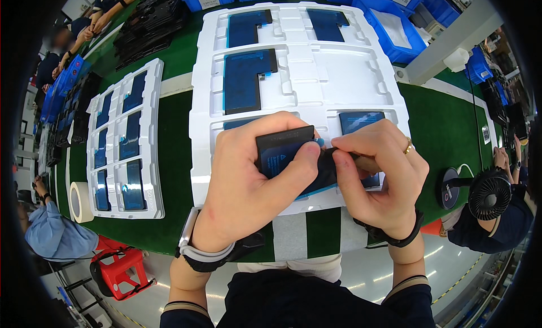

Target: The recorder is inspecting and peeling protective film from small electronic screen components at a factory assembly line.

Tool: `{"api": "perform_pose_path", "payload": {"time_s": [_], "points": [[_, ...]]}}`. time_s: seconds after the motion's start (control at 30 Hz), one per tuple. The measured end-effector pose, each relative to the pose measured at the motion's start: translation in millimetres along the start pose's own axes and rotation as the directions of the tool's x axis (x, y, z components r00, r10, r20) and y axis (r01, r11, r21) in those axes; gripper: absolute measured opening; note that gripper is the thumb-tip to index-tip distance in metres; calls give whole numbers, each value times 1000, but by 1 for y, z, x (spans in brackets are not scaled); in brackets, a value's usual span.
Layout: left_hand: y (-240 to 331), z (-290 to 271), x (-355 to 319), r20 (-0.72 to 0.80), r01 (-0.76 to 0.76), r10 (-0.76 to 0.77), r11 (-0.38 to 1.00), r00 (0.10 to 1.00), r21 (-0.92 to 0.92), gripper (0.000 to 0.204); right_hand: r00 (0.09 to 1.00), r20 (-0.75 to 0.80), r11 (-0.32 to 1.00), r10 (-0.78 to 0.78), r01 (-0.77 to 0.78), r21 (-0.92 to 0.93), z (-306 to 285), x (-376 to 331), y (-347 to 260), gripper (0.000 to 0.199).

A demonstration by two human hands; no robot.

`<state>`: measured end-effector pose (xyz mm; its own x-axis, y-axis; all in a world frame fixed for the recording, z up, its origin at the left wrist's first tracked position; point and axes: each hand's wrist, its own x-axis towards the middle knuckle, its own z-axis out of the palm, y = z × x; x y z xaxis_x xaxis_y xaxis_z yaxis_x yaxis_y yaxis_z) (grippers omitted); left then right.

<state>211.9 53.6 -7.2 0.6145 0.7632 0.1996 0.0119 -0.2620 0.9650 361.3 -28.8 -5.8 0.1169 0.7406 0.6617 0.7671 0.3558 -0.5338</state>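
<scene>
My left hand (248,181) holds a flat L-shaped battery (276,153), black along its edge with a dark blue film face, tilted over the near part of a white tray (305,91). The left thumb presses on its face. At the battery's right end, my right hand (384,175) pinches its edge between thumb and fingertips; what exactly lies between them is partly hidden. A small light-blue tab (319,141) shows between the two hands. Similar batteries lie in the tray's pockets, such as one battery (243,82) at the left; one right-hand pocket (353,74) holds nothing.
A second white tray (155,175) with several batteries stands at left, beside a tape roll (81,202). Blue bins (395,34) and a pale post (451,40) stand at back right. A small black fan (490,193) is at right. Other people work around the green table.
</scene>
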Motion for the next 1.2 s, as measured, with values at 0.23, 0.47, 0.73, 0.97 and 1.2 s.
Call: {"api": "perform_pose_path", "payload": {"time_s": [0.23,0.47,0.73,0.97,1.2], "points": [[2,1,0,-25,10,-10,1000,1000,0,12,1000,0,1000,-22,22,-5,4,-2,-1,16],[8,-3,-2,48,128,-131,990,990,60,7,1000,29,999,-8,7,42,4,-1,0,13],[2,3,-2,22,56,-55,998,998,-23,11,997,63,998,52,-54,39,-1,-1,1,14],[7,1,-3,70,132,-131,991,989,-18,9,990,105,981,-98,113,-155,3,-3,3,16],[11,-5,-3,169,199,-201,980,965,24,8,959,63,933,-276,283,-223,5,-3,8,17]]}}
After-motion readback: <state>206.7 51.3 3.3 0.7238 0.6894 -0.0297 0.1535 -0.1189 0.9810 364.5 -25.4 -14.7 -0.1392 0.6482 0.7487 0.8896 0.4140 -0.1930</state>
